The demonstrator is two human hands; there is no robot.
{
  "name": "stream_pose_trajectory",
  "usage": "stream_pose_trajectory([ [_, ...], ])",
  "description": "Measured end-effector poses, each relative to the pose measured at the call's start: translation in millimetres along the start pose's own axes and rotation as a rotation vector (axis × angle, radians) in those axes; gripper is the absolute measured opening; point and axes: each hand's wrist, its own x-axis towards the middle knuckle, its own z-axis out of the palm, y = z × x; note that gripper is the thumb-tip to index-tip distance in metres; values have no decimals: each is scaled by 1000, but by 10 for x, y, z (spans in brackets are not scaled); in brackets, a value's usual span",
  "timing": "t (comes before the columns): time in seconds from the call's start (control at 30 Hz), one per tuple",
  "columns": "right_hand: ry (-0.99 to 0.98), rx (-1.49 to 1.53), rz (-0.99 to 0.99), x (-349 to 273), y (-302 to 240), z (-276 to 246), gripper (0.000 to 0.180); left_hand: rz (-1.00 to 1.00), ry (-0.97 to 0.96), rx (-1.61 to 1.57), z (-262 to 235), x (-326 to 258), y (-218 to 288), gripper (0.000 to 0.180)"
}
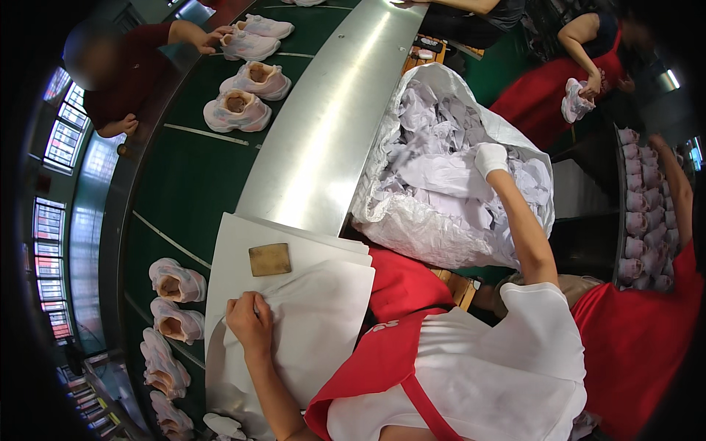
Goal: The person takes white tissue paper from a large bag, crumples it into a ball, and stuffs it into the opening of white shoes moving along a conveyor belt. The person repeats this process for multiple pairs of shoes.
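Right hand among paper scraps inside the white sack, grip unclear
Left of the sack, the left hand rests with fingers curled on sheets, pinch uncertain; a brown block probably weighs them down.

Cannot make out fingertips of the right hand in the sack, nor all the shoe cropped at the far end of the belt.

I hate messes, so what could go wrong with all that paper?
The open white sack is full of crumpled white paper, so pieces might spill if the gloved right hand stirs them.
The tan block lies on loose white sheets, so it could slide if they shift.
Those sheets might also crease under the left hand.
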Motion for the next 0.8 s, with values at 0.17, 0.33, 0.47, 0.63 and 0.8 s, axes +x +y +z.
stream_pose_trajectory([
  [0.17, 101, 196, 29, -230, -200, -390, 30, 6, -27, 29, -32, -60, -35, 10],
  [0.33, -410, 461, -255, -376, -361, -678, 39, -9, -14, 20, -29, -77, -17, 9],
  [0.47, -574, 333, -513, -396, -543, -795, 36, -10, -21, 23, -43, -86, -12, 9],
  [0.63, -325, -143, -550, 6, -743, -599, 20, 6, -20, 5, -40, -74, -10, 9],
  [0.8, -42, 152, -714, 639, -993, 28, 20, 3, 0, 15, -48, -86, -14, 8],
])
